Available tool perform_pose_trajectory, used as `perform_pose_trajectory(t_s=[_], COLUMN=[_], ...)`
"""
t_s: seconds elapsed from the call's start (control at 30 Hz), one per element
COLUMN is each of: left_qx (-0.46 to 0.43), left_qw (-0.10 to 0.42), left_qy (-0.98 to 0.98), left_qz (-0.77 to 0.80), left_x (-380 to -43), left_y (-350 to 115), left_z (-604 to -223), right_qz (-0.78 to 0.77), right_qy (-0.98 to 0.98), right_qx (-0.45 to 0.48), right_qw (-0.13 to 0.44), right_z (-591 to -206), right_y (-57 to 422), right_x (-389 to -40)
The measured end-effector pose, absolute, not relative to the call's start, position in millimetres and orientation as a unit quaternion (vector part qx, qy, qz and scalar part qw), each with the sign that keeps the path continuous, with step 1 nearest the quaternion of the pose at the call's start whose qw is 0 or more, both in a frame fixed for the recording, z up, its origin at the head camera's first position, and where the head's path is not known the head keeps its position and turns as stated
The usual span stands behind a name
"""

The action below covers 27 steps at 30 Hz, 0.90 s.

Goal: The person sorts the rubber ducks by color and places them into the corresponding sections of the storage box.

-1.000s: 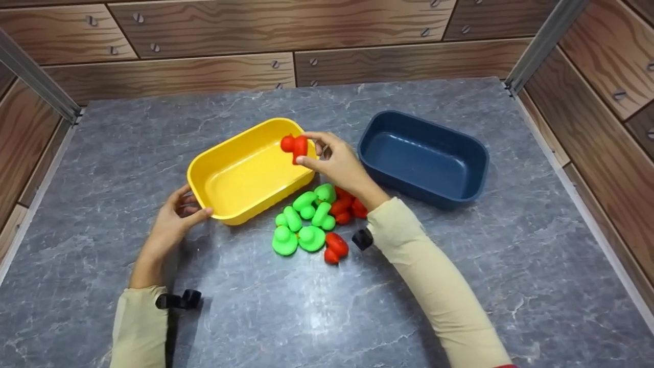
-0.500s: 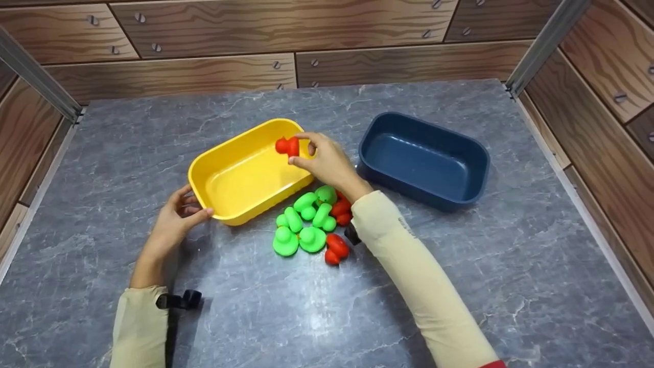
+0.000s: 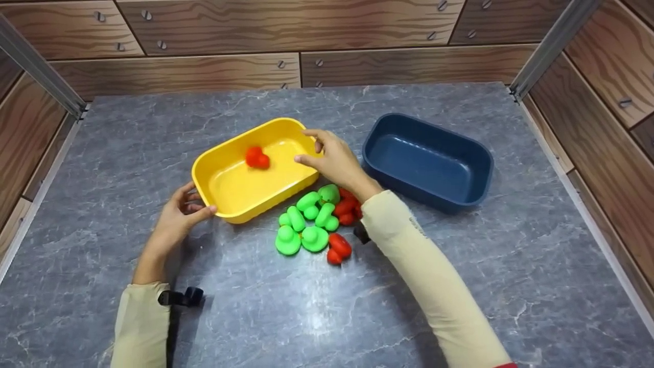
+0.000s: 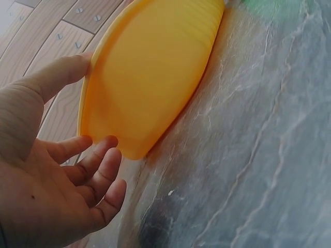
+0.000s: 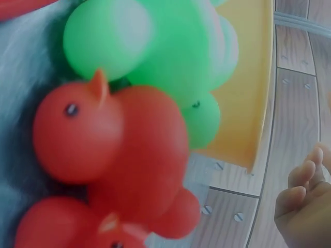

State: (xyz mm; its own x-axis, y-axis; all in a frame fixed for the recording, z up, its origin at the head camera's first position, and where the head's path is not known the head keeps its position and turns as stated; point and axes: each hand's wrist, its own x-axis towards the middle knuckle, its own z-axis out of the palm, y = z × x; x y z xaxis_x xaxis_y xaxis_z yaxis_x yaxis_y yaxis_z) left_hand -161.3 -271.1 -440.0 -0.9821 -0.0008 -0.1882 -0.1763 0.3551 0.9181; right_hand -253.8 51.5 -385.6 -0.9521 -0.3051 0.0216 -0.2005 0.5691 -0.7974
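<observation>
A blurred red rubber duck (image 3: pixel 257 158) is over the inside of the yellow tub (image 3: pixel 240 204); whether it touches the floor of the tub I cannot tell. My right hand (image 3: pixel 334 159) is at the tub's right end, thumb and forefinger apart with nothing between them. At the tub's left end, my left hand (image 3: pixel 176 214) holds the corner, thumb at the rim and fingers against the outer wall. The left wrist view shows this hand (image 4: pixel 57 155) too. Several green rubber ducks (image 3: pixel 314 238) lie in front of the tub, beside several red rubber ducks (image 3: pixel 339 248), some partly hidden by my right arm.
A dark blue tub (image 3: pixel 429 163) with nothing in it stands to the right of my right hand. Both tubs rest on a grey marbled tabletop (image 3: pixel 230 317). Wood-patterned panels (image 3: pixel 204 76) enclose the back and sides.
My right hand has let go of the red rubber duck, which has moved left and down into the yellow tub. The hand has drawn slightly back to the right; my left hand stays on the tub.
</observation>
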Motion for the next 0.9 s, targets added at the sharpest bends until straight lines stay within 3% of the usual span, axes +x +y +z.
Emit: perform_pose_trajectory(t_s=[0.53,0.9], left_qx=[-0.055,-0.059], left_qw=[0.065,0.074], left_qy=[0.813,0.817], left_qz=[0.577,0.569], left_x=[-161.9,-161.7], left_y=[-268.3,-270.2], left_z=[-441.7,-441.3], right_qz=[-0.505,-0.483], right_qy=[0.845,0.850], right_qx=[-0.172,-0.205], right_qw=[0.042,0.039], right_z=[-366.5,-390.3], right_y=[105.7,125.6], right_x=[-227.6,-206.4])
